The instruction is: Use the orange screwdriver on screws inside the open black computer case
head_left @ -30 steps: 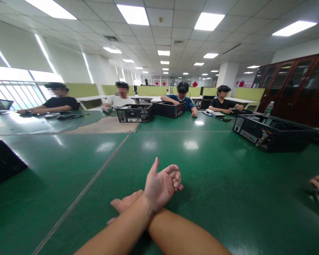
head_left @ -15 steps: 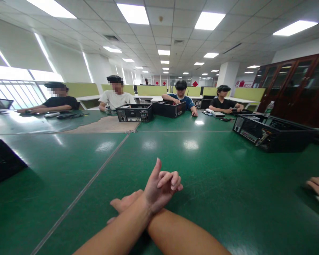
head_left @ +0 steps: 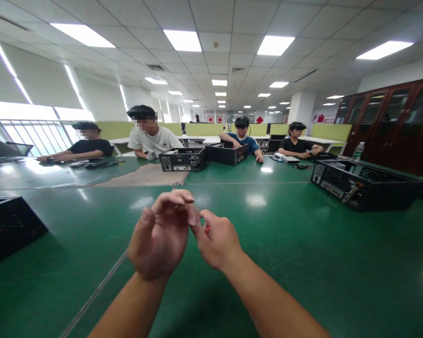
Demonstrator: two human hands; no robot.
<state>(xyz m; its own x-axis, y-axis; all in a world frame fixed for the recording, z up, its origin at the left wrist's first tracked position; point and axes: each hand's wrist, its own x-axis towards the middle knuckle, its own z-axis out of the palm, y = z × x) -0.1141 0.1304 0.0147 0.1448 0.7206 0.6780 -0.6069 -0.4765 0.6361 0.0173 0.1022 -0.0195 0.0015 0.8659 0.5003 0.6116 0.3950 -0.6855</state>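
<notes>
Both my hands are raised above the green table (head_left: pixel 303 253), fingertips meeting in front of me. My left hand (head_left: pixel 158 237) has its fingers curled and its thumb up, pinching toward the tips of my right hand (head_left: pixel 216 241). My right hand is closed too, with a small red speck showing by its fingers. Whether anything sits between the fingertips is too small and blurred to name. My forearms run down to the frame's lower edge, side by side and apart.
An open black computer case (head_left: pixel 366 185) lies at the right, two more (head_left: pixel 182 161) (head_left: pixel 227 153) at the far side in front of seated people. A black box (head_left: pixel 10 225) sits at the left edge. A water bottle (head_left: pixel 356 151) stands far right.
My arms were crossed and resting on the table; they have uncrossed and lifted, and the fingertips have come together. The view has tilted slightly down.
</notes>
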